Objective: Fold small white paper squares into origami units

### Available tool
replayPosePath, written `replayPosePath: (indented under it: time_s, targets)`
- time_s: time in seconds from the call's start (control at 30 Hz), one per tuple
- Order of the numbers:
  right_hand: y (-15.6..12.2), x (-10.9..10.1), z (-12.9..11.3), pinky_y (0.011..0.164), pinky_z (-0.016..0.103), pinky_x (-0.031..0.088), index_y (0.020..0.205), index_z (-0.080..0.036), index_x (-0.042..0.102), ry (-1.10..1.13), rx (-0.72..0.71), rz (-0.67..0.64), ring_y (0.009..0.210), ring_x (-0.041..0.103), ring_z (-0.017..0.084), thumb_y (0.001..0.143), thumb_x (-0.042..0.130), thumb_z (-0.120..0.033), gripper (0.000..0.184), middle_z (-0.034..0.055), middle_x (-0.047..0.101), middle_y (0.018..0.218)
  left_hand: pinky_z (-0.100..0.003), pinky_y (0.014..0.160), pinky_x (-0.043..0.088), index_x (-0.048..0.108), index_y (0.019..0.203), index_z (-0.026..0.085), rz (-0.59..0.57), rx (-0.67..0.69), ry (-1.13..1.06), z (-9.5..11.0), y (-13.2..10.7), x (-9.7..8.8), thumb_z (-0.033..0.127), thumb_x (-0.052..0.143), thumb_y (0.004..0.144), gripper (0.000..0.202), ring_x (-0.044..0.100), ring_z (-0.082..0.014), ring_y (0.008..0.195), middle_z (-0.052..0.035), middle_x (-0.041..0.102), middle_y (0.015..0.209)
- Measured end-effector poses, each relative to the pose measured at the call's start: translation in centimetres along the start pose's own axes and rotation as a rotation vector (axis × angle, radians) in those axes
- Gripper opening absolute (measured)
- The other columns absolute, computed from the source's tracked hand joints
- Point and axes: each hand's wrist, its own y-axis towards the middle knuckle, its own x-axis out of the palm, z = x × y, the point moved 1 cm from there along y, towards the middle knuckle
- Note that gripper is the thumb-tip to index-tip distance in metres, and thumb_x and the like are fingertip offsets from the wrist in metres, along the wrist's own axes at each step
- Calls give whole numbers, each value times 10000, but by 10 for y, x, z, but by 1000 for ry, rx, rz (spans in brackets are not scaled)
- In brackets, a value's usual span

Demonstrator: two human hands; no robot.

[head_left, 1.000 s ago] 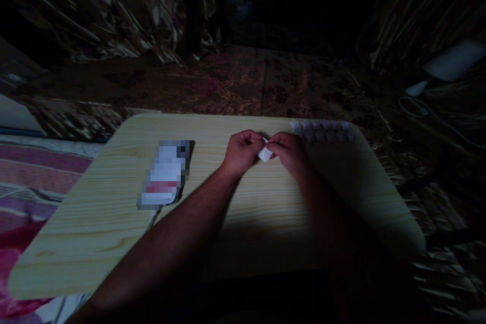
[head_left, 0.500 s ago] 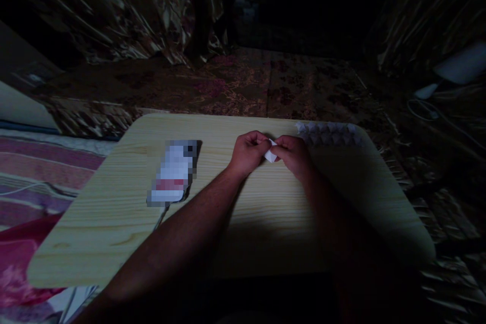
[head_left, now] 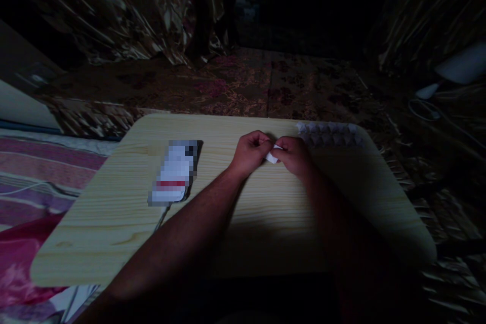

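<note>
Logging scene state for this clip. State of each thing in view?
Left hand: closed, pinching the white paper
Right hand: closed, pinching the same paper
White paper: held between both hands, partly hidden
Small pale shapes: in two rows, far right of the table
Phone-like device: lying down, pixelated; on/off unclear
Cable: partly hidden; connection unclear
Lamp: no visible glow

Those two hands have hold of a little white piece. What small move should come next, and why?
I'd probably press the small white piece gently between the left hand and right hand. Both pinch it from opposite sides, and the pointed pale pieces in two rows nearby hint that it may need more shaping.
</note>
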Motion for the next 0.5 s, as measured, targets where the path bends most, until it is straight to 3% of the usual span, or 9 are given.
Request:
replayPosePath:
  time_s: [0.17,0.3,0.5]
  targets:
    - [0,3,-1,464,226,372,682,-187,625,45,35,31,506,558,127,683,638,-248,62,-36,613,546,-217,507,357,620,679,156,31,-1,-28,-2,2,-1,254,692,700,123,457,-80,518,31,565,584]
    - [2,2,-1,501,231,455,710,-191,627,141,55,88,568,620,145,694,634,-259,70,-29,653,608,-224,496,340,612,681,166,54,-17,-43,-4,4,-2,300,696,722,163,429,-78,491,35,549,551]
    - [4,-2,2,505,239,486,722,-190,641,135,36,140,568,630,148,718,629,-273,84,-17,668,628,-228,489,310,596,675,171,26,-14,-22,-4,4,-2,331,700,739,201,396,-69,469,45,520,527]
